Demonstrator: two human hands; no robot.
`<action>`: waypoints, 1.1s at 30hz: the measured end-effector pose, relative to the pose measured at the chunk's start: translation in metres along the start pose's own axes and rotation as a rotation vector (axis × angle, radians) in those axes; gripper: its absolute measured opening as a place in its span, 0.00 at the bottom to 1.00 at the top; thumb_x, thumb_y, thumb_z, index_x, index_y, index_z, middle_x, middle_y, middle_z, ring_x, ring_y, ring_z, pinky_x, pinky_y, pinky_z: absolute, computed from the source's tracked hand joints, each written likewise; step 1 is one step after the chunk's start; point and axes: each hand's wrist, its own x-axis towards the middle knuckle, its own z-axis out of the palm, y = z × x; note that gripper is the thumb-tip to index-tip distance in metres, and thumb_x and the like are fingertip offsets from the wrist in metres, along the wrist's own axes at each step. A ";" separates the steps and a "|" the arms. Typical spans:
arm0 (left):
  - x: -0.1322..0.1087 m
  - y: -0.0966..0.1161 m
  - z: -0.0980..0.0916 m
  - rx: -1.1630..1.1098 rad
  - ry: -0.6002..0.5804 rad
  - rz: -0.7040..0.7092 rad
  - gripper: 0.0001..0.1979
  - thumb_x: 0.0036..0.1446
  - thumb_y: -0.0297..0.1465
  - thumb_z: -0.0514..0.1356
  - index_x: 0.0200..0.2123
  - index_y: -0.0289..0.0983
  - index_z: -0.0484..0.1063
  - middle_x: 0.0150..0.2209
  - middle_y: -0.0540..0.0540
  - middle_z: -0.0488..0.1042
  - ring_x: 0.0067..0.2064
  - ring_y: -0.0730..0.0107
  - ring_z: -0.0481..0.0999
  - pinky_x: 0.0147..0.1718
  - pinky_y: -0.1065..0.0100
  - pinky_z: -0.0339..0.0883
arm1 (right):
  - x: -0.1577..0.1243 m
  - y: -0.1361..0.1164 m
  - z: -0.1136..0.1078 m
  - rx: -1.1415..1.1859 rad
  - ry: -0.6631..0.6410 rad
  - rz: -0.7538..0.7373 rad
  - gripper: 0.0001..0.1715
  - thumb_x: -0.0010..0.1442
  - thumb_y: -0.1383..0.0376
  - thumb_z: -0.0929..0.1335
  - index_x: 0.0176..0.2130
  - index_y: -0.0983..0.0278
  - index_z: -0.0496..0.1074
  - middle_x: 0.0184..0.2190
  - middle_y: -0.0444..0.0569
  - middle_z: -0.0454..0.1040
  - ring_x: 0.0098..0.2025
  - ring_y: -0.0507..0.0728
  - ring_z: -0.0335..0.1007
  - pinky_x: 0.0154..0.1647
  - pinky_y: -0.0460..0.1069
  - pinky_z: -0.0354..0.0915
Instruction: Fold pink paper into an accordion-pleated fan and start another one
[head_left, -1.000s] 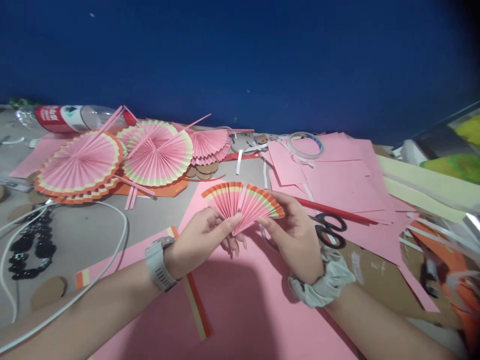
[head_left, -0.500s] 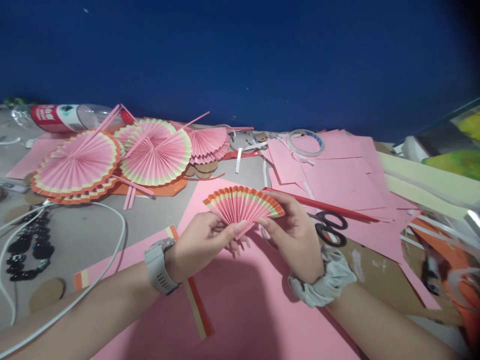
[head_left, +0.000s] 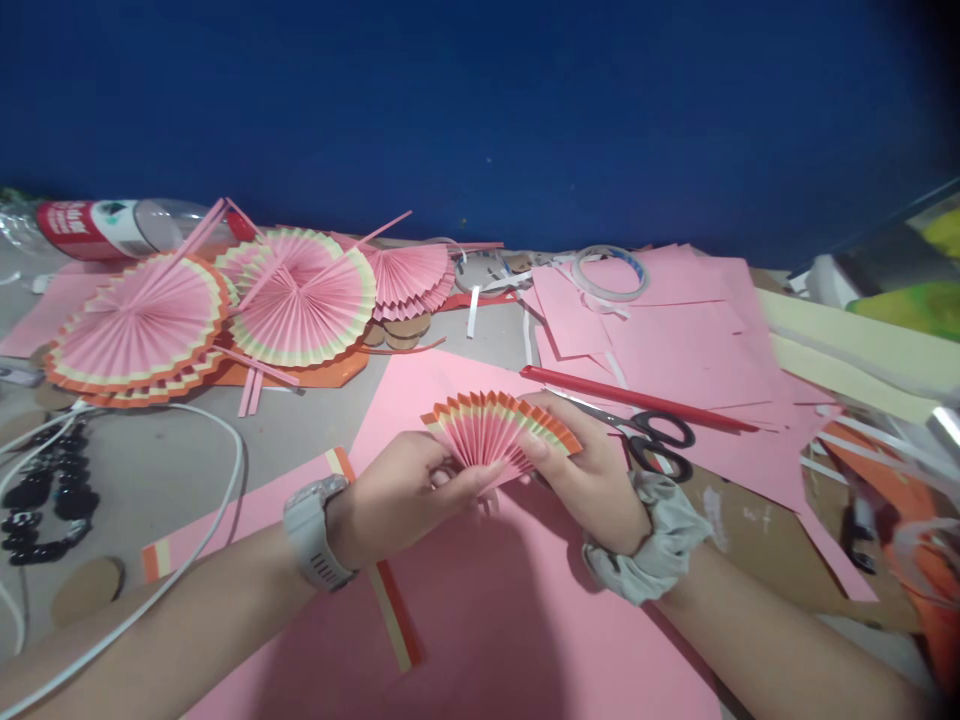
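Grip of the L hand (head_left: 397,495) is pinched on the narrow base of a paper fan (head_left: 480,430), thumb across the pleats; R hand (head_left: 589,485) grasps the fan's other side, thumb pressed on the folds nr the rim. Fan is pink w/ bands of cream & orange along a zigzag edge, spread in a fan-shaped arc btwn both hands, above a smooth, flat pink sheet (head_left: 465,600) on the grey bench (head_left: 292,440). A grey watch (head_left: 319,530) w/ slotted strap rings the L wrist; a crinkled, pale fabric scrunchie (head_left: 652,540) the R. Just beyond the R hand: scissors (head_left: 637,428) w/ black looped handles & a slim, straight red rod (head_left: 637,400). Farther back, R side, thin pink sheets (head_left: 667,350) overlap, a ring-shaped tape roll (head_left: 611,296) at their far edge. Back L: crisp, round pleated rosettes (head_left: 135,315) nr a clear plastic bottle (head_left: 90,230) w/ red-&-white label, lying on its side. Nearer, L side: glossy, lumpy black beads (head_left: 86,500), a thin white cord (head_left: 240,455) in a loose curve, & a flat brown disc (head_left: 86,590).
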 end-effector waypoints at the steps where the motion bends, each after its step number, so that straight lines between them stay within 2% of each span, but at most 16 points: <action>1: 0.000 -0.001 0.000 0.043 -0.007 -0.001 0.23 0.60 0.44 0.50 0.27 0.35 0.76 0.26 0.49 0.77 0.28 0.74 0.75 0.30 0.76 0.66 | 0.000 0.000 0.000 -0.006 0.004 0.002 0.04 0.59 0.63 0.66 0.35 0.61 0.67 0.31 0.43 0.71 0.34 0.51 0.68 0.36 0.46 0.66; 7: 0.000 -0.006 0.001 0.159 -0.022 -0.004 0.22 0.60 0.45 0.50 0.29 0.37 0.77 0.26 0.51 0.77 0.27 0.75 0.73 0.26 0.76 0.61 | 0.001 -0.001 0.000 -0.017 0.008 -0.007 0.03 0.58 0.66 0.66 0.36 0.62 0.68 0.33 0.44 0.70 0.35 0.51 0.66 0.38 0.47 0.63; 13: 0.002 -0.008 0.003 0.168 -0.014 0.074 0.20 0.61 0.43 0.51 0.28 0.36 0.73 0.27 0.51 0.74 0.30 0.75 0.71 0.32 0.74 0.61 | 0.001 0.000 -0.001 0.056 -0.029 -0.014 0.02 0.58 0.66 0.67 0.34 0.63 0.68 0.30 0.43 0.69 0.33 0.50 0.66 0.36 0.46 0.63; 19: 0.003 -0.009 0.004 0.242 -0.004 0.052 0.20 0.61 0.44 0.49 0.26 0.36 0.66 0.23 0.53 0.64 0.27 0.76 0.63 0.28 0.73 0.58 | -0.001 0.000 -0.002 0.140 -0.055 0.014 0.03 0.57 0.66 0.67 0.32 0.63 0.67 0.29 0.43 0.67 0.30 0.50 0.64 0.32 0.46 0.62; 22: 0.002 -0.010 0.004 0.298 0.004 0.109 0.18 0.62 0.42 0.49 0.26 0.36 0.63 0.23 0.54 0.61 0.26 0.77 0.60 0.27 0.73 0.55 | 0.000 -0.001 -0.001 0.188 -0.072 0.043 0.04 0.56 0.67 0.68 0.31 0.63 0.66 0.28 0.41 0.65 0.28 0.49 0.62 0.30 0.46 0.60; 26: 0.001 -0.010 0.005 0.322 0.026 0.197 0.17 0.63 0.39 0.50 0.24 0.36 0.60 0.22 0.55 0.57 0.24 0.79 0.57 0.26 0.73 0.53 | 0.000 -0.002 0.000 0.215 -0.074 0.059 0.04 0.55 0.68 0.68 0.31 0.63 0.66 0.28 0.41 0.65 0.30 0.49 0.62 0.33 0.46 0.60; 33: 0.002 -0.011 0.007 0.342 0.035 0.217 0.17 0.63 0.37 0.50 0.24 0.36 0.59 0.21 0.55 0.57 0.24 0.79 0.57 0.26 0.73 0.52 | -0.002 -0.001 -0.001 0.226 -0.094 0.085 0.06 0.56 0.65 0.68 0.32 0.62 0.65 0.28 0.41 0.64 0.30 0.49 0.61 0.32 0.45 0.60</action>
